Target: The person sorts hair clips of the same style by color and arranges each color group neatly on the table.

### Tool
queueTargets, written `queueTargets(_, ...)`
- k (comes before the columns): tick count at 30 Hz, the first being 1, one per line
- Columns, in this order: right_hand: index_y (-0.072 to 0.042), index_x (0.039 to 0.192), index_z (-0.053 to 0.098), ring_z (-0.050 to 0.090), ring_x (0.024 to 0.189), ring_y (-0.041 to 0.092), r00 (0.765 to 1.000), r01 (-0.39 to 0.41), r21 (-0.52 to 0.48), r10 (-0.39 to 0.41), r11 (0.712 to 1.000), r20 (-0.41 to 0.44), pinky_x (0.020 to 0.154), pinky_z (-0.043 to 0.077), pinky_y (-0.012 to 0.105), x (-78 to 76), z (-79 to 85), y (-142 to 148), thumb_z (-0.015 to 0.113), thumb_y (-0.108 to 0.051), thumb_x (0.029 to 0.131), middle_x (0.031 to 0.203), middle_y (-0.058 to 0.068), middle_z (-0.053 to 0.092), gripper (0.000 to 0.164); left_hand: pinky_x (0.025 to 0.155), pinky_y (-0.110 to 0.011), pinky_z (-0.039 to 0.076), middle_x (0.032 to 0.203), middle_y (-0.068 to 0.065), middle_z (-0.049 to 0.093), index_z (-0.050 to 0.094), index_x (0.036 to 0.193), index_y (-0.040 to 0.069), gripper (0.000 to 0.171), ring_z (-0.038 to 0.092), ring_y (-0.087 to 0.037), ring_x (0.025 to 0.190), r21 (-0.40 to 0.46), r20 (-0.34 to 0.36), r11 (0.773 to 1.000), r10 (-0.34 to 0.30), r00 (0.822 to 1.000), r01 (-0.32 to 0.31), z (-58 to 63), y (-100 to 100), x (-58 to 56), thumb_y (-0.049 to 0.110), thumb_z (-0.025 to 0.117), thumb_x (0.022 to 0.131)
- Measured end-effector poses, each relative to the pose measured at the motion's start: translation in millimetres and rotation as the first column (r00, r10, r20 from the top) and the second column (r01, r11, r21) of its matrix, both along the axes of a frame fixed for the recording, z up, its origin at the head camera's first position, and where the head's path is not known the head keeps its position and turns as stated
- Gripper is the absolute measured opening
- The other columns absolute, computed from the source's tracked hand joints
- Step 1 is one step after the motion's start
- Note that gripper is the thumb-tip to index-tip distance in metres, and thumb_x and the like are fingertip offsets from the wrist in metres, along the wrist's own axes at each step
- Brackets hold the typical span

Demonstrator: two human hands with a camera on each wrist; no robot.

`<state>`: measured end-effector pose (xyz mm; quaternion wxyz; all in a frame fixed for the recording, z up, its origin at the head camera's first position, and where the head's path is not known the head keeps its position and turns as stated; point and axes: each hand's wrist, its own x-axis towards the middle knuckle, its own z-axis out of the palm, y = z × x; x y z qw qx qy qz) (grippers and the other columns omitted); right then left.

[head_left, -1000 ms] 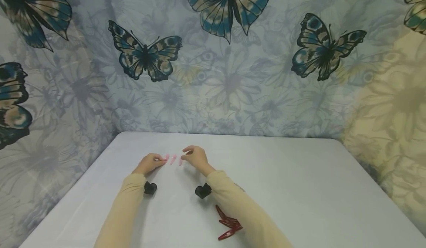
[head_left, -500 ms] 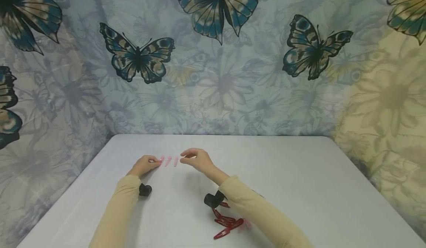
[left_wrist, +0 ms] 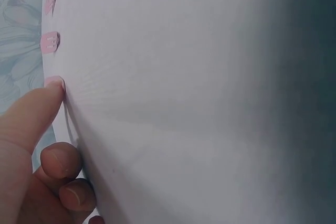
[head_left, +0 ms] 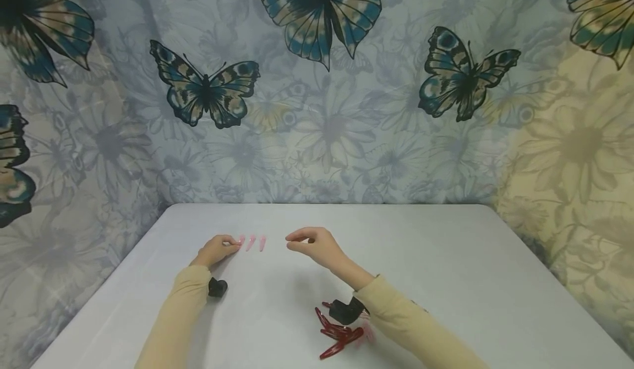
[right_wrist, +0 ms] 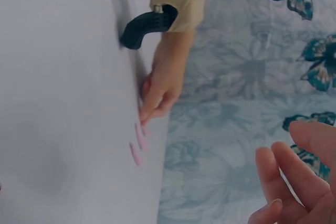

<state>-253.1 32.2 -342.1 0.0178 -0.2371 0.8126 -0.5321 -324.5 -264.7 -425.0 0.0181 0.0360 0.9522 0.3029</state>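
Three pink clips (head_left: 251,242) lie in a row on the far left part of the table (head_left: 446,264), apart from one another, each with its length running roughly from near to far. The left hand (head_left: 216,249) is at the leftmost of them: thumb and forefinger come together on it in a narrow pinch and cover part of it, while the other fingers curl below. The middle and right clips lie free of both hands.

One right hand (head_left: 319,248) hangs above the table to the right of the row, clear of the clips. Its thumb and fingers stand moderately apart, with only air between them.

A second group, a pile, lies near the middle of the near side. At least five red clips (head_left: 332,351) are in it, crossing and overlapping, so an exact count cannot be made. Against its right side are more pink pieces (head_left: 366,334), blurred and partly covered; their number cannot be told.

Two black cameras are worn, one at each wrist: the left camera (head_left: 218,288) and the right camera (head_left: 344,312). The right camera and the right sleeve (head_left: 416,325) stand in the way of the pile's far and right edges. The left sleeve (head_left: 173,314) crosses the near left part of the table.

Six butterflies (head_left: 205,91) show on the patterned cloth (head_left: 327,165) behind and beside the table, two whole and four cut by the frame's edge.
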Motion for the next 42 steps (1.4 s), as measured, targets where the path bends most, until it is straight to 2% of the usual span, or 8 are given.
queueTargets(7,-0.008,0.097,0.068,0.05,0.089,0.017,0.998,-0.025,0.027,0.027,0.999,-0.063,0.075,0.037,0.035,17.3,-0.3,34,0.063,-0.023,0.083,0.091,-0.001,0.063,0.02,0.076,-0.056,0.033,0.103,-0.02,0.058,0.063,0.082,0.008,0.014,0.052,-0.031,0.084,-0.025,-0.007,1.0,-0.007,1.0,0.007,1.6,0,2.5,0.021,0.061,0.085)
queueTargets(13,-0.008,0.097,0.067,0.052,0.09,0.019,0.999,-0.01,0.031,0.012,0.999,-0.046,0.076,0.036,0.039,30.6,-9.7,66,0.063,-0.021,0.084,0.094,0.005,0.064,0.019,0.081,-0.063,0.027,0.11,-0.023,0.055,0.06,0.078,0.009,0.014,0.05,-0.037,0.093,-0.012,0.003,1.0,-0.017,1.0,0.017,4.9,3,0.9,0.021,0.06,0.086)
queueTargets(21,-0.007,0.096,0.067,0.047,0.078,0.014,0.999,0.029,0.051,-0.028,0.998,-0.032,0.064,0.036,0.029,46.1,-22.9,97,0.063,-0.019,0.084,0.093,0.006,0.064,0.017,0.079,-0.061,0.029,0.104,-0.019,0.057,0.058,0.076,0.011,0.015,0.05,-0.03,0.082,-0.043,-0.008,0.999,-0.026,1.0,0.026,1.3,1,-2.6,0.022,0.06,0.086)
queueTargets(24,-0.005,0.096,0.067,0.048,0.077,0.013,1.0,0.021,0.058,-0.02,0.998,-0.008,0.065,0.037,0.028,48.2,-29.3,102,0.063,-0.018,0.084,0.092,0.006,0.064,0.018,0.078,-0.058,0.031,0.104,-0.019,0.058,0.058,0.076,0.011,0.015,0.05,-0.029,0.082,-0.046,-0.021,0.999,-0.022,1.0,0.021,0.6,0,-2.4,0.021,0.06,0.086)
queueTargets(28,-0.001,0.095,0.066,0.051,0.072,0.013,0.998,-0.005,0.083,0.0,0.997,0.058,0.062,0.04,0.027,47.3,-43.1,110,0.063,-0.014,0.083,0.086,0.002,0.063,0.018,0.071,-0.05,0.034,0.085,-0.011,0.057,0.056,0.075,0.009,0.016,0.046,-0.024,0.07,-0.019,-0.018,0.999,-0.033,0.999,0.032,1.6,3,0.0,0.02,0.06,0.086)
queueTargets(31,0.0,0.094,0.065,0.048,0.064,0.013,0.995,-0.018,0.087,0.01,0.996,0.096,0.056,0.04,0.025,44.0,-54.9,112,0.064,-0.012,0.082,0.082,0.001,0.062,0.018,0.067,-0.046,0.033,0.071,-0.003,0.049,0.054,0.074,0.009,0.017,0.04,-0.02,0.063,-0.022,-0.02,0.999,-0.037,0.999,0.037,1.6,4,1.2,0.02,0.06,0.086)
queueTargets(38,0.0,0.095,0.065,0.049,0.065,0.011,0.997,-0.045,0.079,0.04,0.996,0.06,0.055,0.04,0.024,39.2,-73.3,113,0.064,-0.012,0.082,0.084,0.003,0.063,0.017,0.066,-0.044,0.035,0.066,-0.001,0.049,0.053,0.073,0.01,0.017,0.041,-0.019,0.062,-0.026,-0.041,0.999,-0.037,0.998,0.036,-1.7,1,-2.8,0.019,0.06,0.086)
queueTargets(42,0.001,0.096,0.064,0.051,0.065,0.012,0.998,-0.053,0.091,0.049,0.994,0.046,0.053,0.042,0.024,38.4,-75.2,114,0.062,-0.009,0.083,0.086,0.006,0.063,0.016,0.064,-0.041,0.035,0.066,-0.001,0.049,0.053,0.073,0.01,0.018,0.042,-0.019,0.062,-0.02,-0.034,0.999,-0.038,0.999,0.037,-1.6,0,-4.9,0.02,0.06,0.086)
